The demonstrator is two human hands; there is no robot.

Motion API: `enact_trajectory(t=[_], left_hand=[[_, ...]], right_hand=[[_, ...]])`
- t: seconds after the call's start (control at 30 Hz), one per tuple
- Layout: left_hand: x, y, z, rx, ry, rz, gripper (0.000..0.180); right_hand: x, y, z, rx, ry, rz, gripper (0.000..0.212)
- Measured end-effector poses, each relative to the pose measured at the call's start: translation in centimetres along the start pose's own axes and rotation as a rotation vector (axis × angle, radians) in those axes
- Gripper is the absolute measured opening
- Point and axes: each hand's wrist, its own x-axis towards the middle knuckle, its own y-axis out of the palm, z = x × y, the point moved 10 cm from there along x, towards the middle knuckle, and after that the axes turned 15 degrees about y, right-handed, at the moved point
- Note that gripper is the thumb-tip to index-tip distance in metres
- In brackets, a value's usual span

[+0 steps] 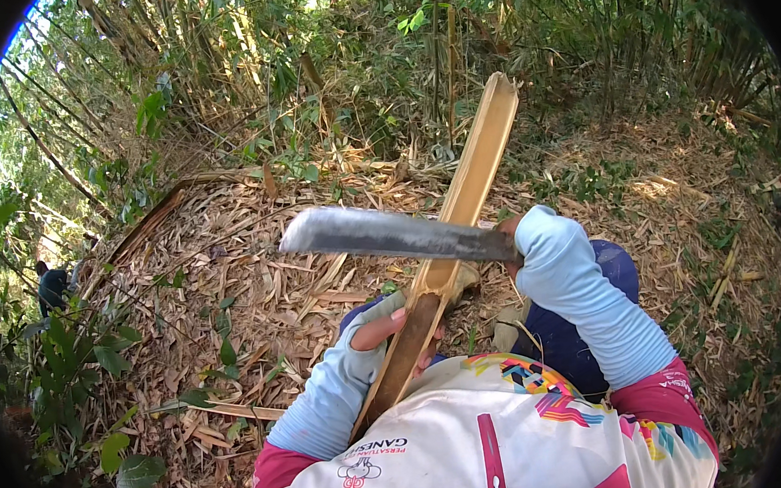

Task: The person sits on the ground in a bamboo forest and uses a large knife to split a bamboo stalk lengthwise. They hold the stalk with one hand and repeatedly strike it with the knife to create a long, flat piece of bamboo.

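A split half of bamboo (477, 173) slants across my front, its hollow inner face up. Its near end rests against my body and its far end points away to the upper right. My left hand (381, 329) is closed around its lower part, just below a node. In my right hand (511, 233) is a machete (381, 236), its broad grey blade pointing left and crossing above the bamboo. The machete's handle is hidden by my hand and pale blue sleeve. Whether the blade touches the bamboo, I cannot tell.
Dry leaves and bamboo scraps (265, 281) cover the ground. Leafy green plants (110, 358) stand close on the left, and bamboo thickets (631, 32) rise at the back. My knee (614, 268) is bent below my right arm. Another person (53, 287) is far off at the left.
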Motion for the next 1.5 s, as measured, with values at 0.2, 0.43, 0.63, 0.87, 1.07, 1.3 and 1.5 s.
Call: enact_trajectory(t=[0.2, 0.43, 0.63, 0.87, 1.07, 1.3, 1.5], left_hand=[[0.5, -1.6, 0.5, 0.138, -0.030, -0.008, 0.065], [0.3, 1.3, -2.4, 0.504, 0.086, -0.048, 0.049], [0.3, 0.8, -2.0, 0.547, 0.076, -0.043, 0.042], [0.3, 0.3, -2.2, 0.683, 0.078, -0.113, 0.042], [1.0, 0.5, -2.9, 0.697, 0.093, -0.165, 0.053], [1.7, 0.2, -2.6, 0.640, 0.079, -0.191, 0.065], [0.7, -1.0, -2.6, 0.638, 0.070, -0.195, 0.065]], right_hand=[[-1.5, 4.8, 2.2, -0.333, -0.063, 0.205, 0.020], [-1.9, 6.5, 3.2, -0.285, 0.028, 0.320, 0.029], [-2.1, 7.7, 3.5, -0.269, -0.049, 0.352, 0.027], [-0.6, 8.2, 3.3, -0.382, -0.082, 0.290, 0.028], [2.8, 9.9, 0.2, -0.484, 0.116, 0.478, 0.028], [4.4, 9.4, -1.4, -0.526, 0.014, 0.232, 0.010], [7.9, 10.3, -4.9, -0.696, 0.396, 0.598, 0.019]])
